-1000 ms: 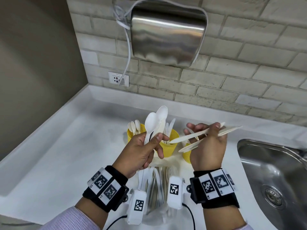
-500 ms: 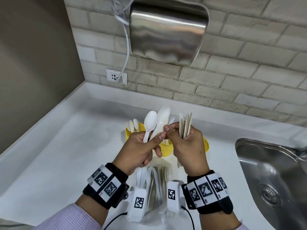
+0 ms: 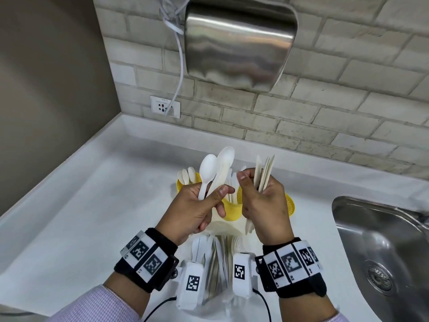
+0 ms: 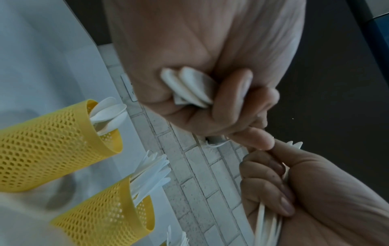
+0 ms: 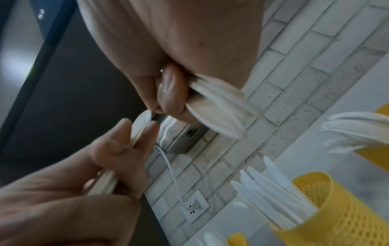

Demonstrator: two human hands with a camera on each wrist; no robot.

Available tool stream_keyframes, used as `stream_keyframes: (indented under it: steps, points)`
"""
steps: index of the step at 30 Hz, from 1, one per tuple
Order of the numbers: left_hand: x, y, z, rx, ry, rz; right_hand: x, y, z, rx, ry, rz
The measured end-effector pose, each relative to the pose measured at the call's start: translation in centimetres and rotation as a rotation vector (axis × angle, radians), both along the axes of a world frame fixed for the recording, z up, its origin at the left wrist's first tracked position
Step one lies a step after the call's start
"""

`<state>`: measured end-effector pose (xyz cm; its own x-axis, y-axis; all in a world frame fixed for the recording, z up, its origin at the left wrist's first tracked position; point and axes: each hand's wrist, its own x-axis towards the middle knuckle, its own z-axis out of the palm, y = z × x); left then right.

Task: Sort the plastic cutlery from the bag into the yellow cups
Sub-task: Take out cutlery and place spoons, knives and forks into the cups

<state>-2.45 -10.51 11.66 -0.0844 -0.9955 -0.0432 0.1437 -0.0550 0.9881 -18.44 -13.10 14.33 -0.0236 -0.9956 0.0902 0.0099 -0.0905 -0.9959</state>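
Observation:
My left hand (image 3: 209,194) grips two white spoons (image 3: 217,168) by their handles, bowls pointing up. Close beside it, my right hand (image 3: 253,184) holds several flat white cutlery pieces (image 3: 263,173) upright and edge-on. The fingertips of the two hands nearly meet. Behind the hands stand three yellow mesh cups: a left cup (image 3: 185,184) with spoons, a middle cup (image 3: 231,211) and a right cup (image 3: 289,203). In the left wrist view the spoon cup (image 4: 42,141) and a cup of knives (image 4: 101,216) lie below the hand. The clear bag (image 3: 218,266) with more cutlery lies under my wrists.
A steel sink (image 3: 380,252) is set into the white counter (image 3: 81,217) at the right. A metal hand dryer (image 3: 239,43) hangs on the brick wall, its cord running down to a wall socket (image 3: 164,106). A dark wall closes the left side.
My right hand turned its bundle from lying sideways to upright and moved left until it nearly touches the left hand. The left hand kept the two spoons in place.

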Motion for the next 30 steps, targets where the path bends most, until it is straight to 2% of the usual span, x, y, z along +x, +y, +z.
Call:
stream_keyframes:
  steps: [4,10,14,16,21,23,26,28,30]
  points:
    - [-0.1,-0.1,-0.1,-0.003,-0.057,-0.011,0.2,0.6,0.5,-0.033,0.038,0.131]
    - [-0.4,0.2,0.5,-0.026,-0.073,-0.013,-0.1,0.2,0.0,0.037,-0.016,0.049]
    - [-0.4,0.3,0.5,-0.042,-0.073,0.023,-0.2,-0.3,-0.4,0.114,-0.228,-0.078]
    - [-0.4,0.4,0.7,-0.049,-0.089,0.024,-0.2,-0.4,-0.5,0.140,-0.311,-0.039]
    - [-0.8,0.5,0.8,-0.077,-0.120,-0.005,0.6,0.0,-0.6,0.147,-0.237,0.067]
    - [-0.6,0.3,0.6,-0.078,-0.108,-0.008,0.7,-0.3,-0.5,0.131,-0.295,-0.025]
    - [-0.4,0.2,0.2,-0.070,-0.129,-0.017,-0.1,-1.3,-0.1,0.060,-0.456,-0.265]
    - [-0.3,0.2,0.1,-0.051,-0.113,-0.033,-0.9,-1.7,0.7,-0.006,-0.563,-0.327]
    - [-0.3,0.2,0.0,-0.038,-0.083,-0.064,-1.4,-2.0,1.3,-0.100,-0.533,-0.331]
